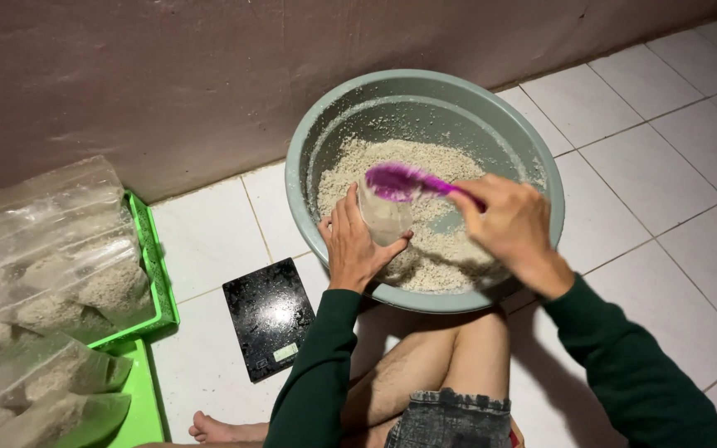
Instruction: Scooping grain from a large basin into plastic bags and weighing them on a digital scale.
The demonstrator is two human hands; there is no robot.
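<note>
Left hand (357, 245) grips clear bag (383, 217) in grey basin (309, 141); right hand (504, 220) holds purple scoop (400, 181); filled bags (43, 249) left.

Home floor workspace: white tiled floor (649, 158) meeting bare brown wall (168, 75); kitchen scale (269, 318) near green trays (155, 274) of filled bags (51, 265)

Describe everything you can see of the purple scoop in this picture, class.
The purple scoop looks like glossy plastic, with a rounded bowl and a slim handle. The right hand grips the handle; the bowl tilts over the mouth of a clear bag held by the left hand, above the pale grain in the grey basin. Its contents cannot be made out.
</note>
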